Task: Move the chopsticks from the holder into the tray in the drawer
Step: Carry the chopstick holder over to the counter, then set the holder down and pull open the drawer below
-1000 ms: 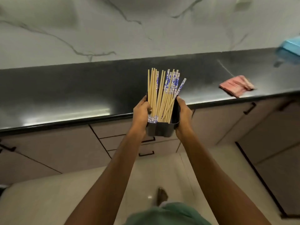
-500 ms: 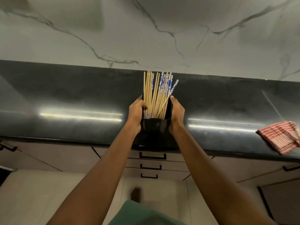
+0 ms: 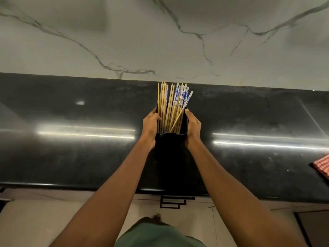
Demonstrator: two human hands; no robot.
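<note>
Black holder (image 3: pixel 171 139) over the dark tabletop (image 3: pixel 71 154), clasped from both sides: left hand (image 3: pixel 151 124) on its left wall, right hand (image 3: pixel 192 125) on its right, fingers wrapped. Bamboo chopsticks (image 3: pixel 171 107), several blue-patterned, stand bunched inside. Red checked cloth (image 3: pixel 322 165) lies far right.

Left hand (image 3: pixel 151 124) and right hand (image 3: pixel 193 126) clasped inward, arms outstretched
</note>
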